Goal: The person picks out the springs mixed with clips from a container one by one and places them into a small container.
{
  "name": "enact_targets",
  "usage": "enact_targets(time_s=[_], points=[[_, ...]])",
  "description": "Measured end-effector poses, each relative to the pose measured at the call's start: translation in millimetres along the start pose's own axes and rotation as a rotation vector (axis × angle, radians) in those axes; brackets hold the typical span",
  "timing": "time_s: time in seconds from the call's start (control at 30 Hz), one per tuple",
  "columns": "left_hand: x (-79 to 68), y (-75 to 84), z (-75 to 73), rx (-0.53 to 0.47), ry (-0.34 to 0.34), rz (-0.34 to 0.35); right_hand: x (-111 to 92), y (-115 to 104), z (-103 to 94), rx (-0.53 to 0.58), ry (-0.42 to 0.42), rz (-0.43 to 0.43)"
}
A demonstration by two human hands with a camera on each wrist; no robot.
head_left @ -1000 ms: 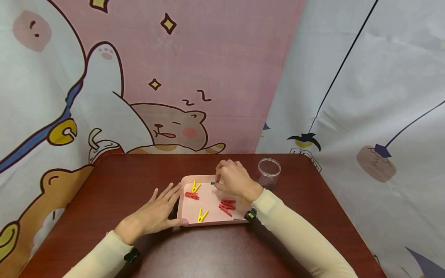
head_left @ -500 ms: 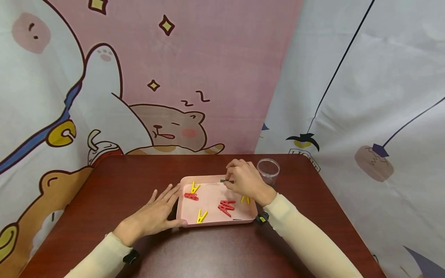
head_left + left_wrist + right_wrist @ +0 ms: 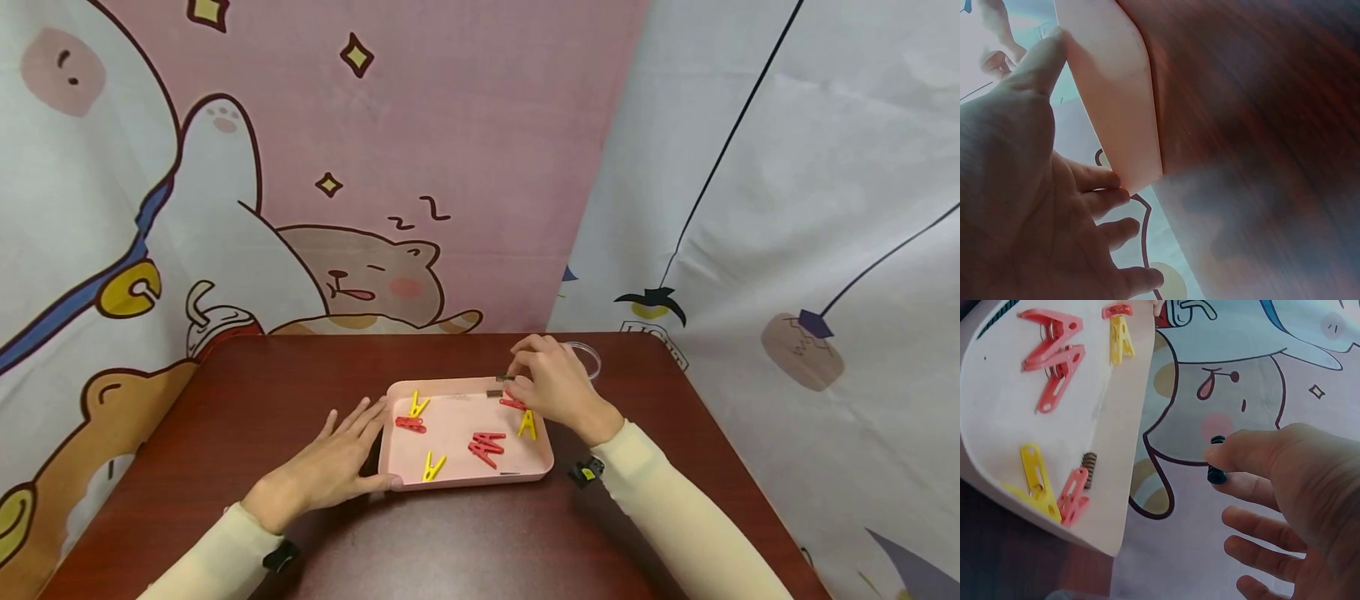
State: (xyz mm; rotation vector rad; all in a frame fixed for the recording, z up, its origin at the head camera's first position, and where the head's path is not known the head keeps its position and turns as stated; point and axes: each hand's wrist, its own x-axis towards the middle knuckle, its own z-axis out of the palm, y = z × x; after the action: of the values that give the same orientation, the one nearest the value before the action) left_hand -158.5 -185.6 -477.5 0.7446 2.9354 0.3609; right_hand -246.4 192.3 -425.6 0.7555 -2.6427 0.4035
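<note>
My right hand (image 3: 558, 383) is above the far right corner of the pink tray (image 3: 457, 481), pinching a small dark spring (image 3: 1217, 460) between thumb and fingertips. Another spring (image 3: 1089, 470) lies in the tray by the far wall, beside a red clothespin (image 3: 1073, 495) and a yellow clothespin (image 3: 527, 425). At the tray's left side rests my left hand (image 3: 326, 467). Its fingers are spread and fairly straight, touching the wall, with the thumb at the near left corner. Two red clothespins (image 3: 486, 447) lie mid-tray.
Behind my right hand stands a clear round jar (image 3: 592, 358), mostly hidden. More clothespins, a red one (image 3: 410, 424) and yellow ones (image 3: 432, 467), lie in the tray's left half. Near its front wall is a thin dark piece (image 3: 509, 473). A printed cloth (image 3: 480, 167) hangs behind the table (image 3: 457, 550).
My right hand has moved right with the spring, toward the jar, uncovering the spring and clothespins at the tray's right side. My left hand has stayed at the tray.
</note>
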Motion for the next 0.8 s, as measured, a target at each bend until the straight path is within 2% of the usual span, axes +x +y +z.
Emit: enact_targets(time_s=[0.8], points=[[-0.8, -0.6, 1.1, 0.004, -0.002, -0.009, -12.4, 36.5, -21.2, -0.029, 0.075, 0.112]])
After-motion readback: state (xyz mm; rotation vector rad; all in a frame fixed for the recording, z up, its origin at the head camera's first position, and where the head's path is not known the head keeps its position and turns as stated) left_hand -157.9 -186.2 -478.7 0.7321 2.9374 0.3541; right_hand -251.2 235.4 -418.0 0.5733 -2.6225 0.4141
